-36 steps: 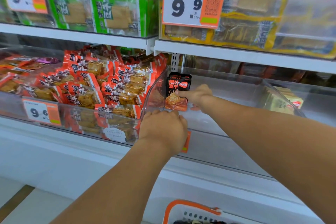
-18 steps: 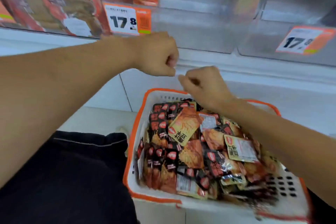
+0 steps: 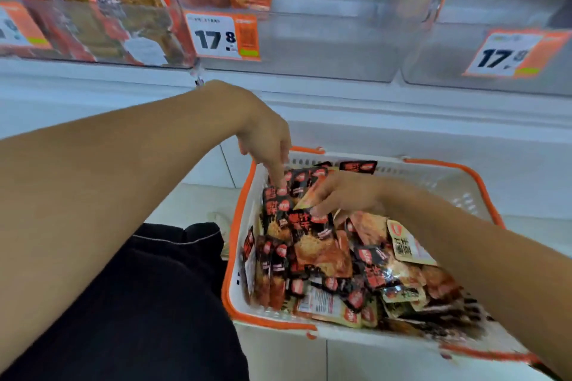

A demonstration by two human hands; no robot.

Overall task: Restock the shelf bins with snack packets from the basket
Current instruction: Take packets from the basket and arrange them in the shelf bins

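Left hand [image 3: 266, 145] fingers extended touch light, slippery, crinkly snack packets [image 3: 297, 226] at the basket [image 3: 238, 257] far-left corner; right hand [image 3: 343, 195] pinches one by its edge

Premises: a retail shop, snack aisle. Evidence as follows. A white shelf [image 3: 340, 102] runs across the upper part of the view, carrying clear plastic bins [image 3: 325, 40] set side by side along its front edge. Printed price tags [image 3: 224, 35] in white and orange are fixed to the bin fronts, two reading 17 and a smaller digit; one carries a square code. The bin at the left end [image 3: 93, 9] is stocked with red-wrapped snack packets. Below the shelf, a white shopping basket [image 3: 238, 297] with orange rim sits on a pale tiled floor [image 3: 192, 201], filled with small black-and-orange snack packets [image 3: 312, 244]
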